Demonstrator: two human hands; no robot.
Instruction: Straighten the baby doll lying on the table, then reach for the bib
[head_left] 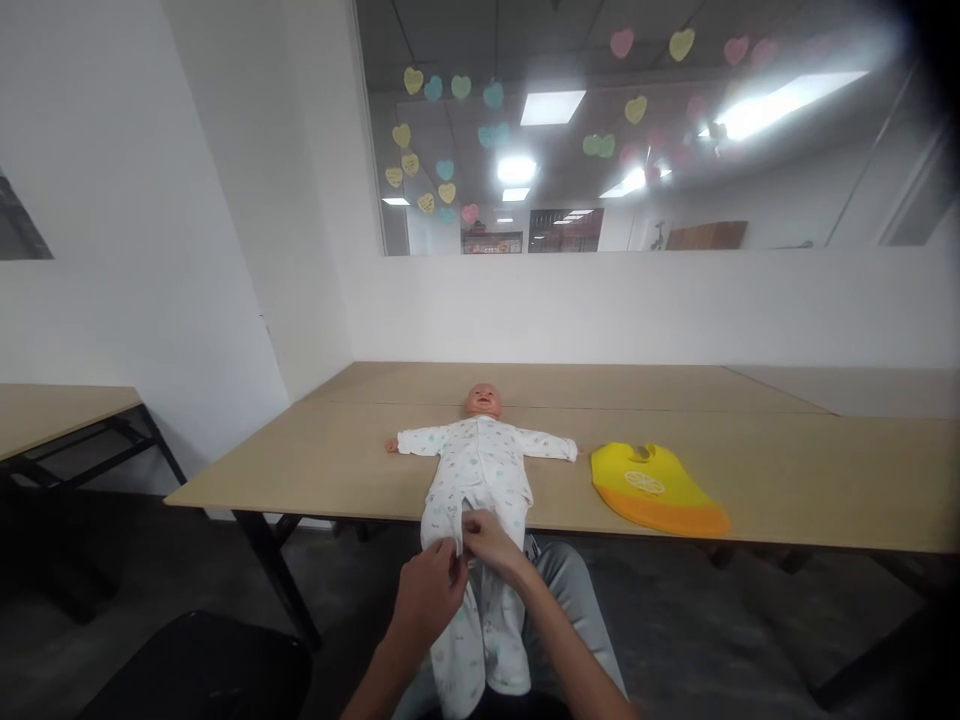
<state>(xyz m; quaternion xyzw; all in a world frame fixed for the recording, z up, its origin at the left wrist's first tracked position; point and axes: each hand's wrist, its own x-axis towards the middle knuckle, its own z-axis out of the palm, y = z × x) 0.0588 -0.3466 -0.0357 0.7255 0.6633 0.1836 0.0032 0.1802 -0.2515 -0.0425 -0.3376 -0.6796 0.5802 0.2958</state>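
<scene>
On its back on the table lies a baby doll (483, 401), arms spread to both sides. It wears a white printed romper (481, 458), whose legs hang over the table's front edge toward my lap. My left hand (436, 590) pinches the romper's cloth at the crotch, fingers closed. Just right of it and slightly higher, my right hand (489, 545) is closed on the cloth beside an opening in the front. The fingertips of both hands nearly meet, and what exactly lies between them is hidden.
A yellow and orange bib (651, 488) with a citrus-slice print lies right of the doll on the wooden table (315, 465). Below left is a black chair (202, 668). Another table (64, 405) stands at far left. Behind is a wall with a window (555, 150) bearing heart-shaped notes.
</scene>
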